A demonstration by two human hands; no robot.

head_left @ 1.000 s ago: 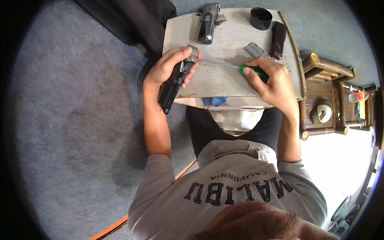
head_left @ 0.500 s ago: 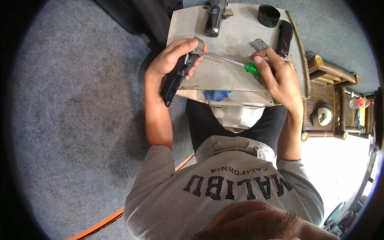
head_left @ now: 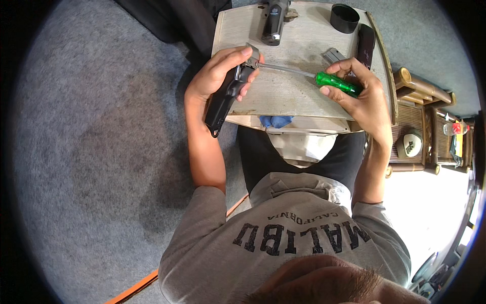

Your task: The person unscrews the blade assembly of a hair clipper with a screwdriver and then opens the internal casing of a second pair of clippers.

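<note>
My left hand (head_left: 221, 73) is closed round a black hair clipper (head_left: 222, 104), held tilted over the table's left edge. The thumb presses on the clipper's metal blade (head_left: 252, 54) at its upper end. From the right, my right hand (head_left: 365, 96) holds a screwdriver by its green see-through handle (head_left: 337, 84), the fingers bent about it and partly apart. The thin metal shaft (head_left: 288, 69) points left, and its tip meets the clipper at the base of the blade. Fingers of my left hand show behind that spot.
On the small wooden table (head_left: 298, 99) lie a second black clipper (head_left: 274, 23), a round black cap (head_left: 345, 19), a dark oblong casing (head_left: 366, 44) and a flat metal piece (head_left: 334, 54). Blue cloth (head_left: 276, 121) sits in the shelf below. Bamboo furniture (head_left: 407, 116) with a cap stands at right.
My right fingers have shifted on the screwdriver, and more of its green handle now shows. The right hand sits slightly farther right. My left hand keeps its hold on the clipper.
</note>
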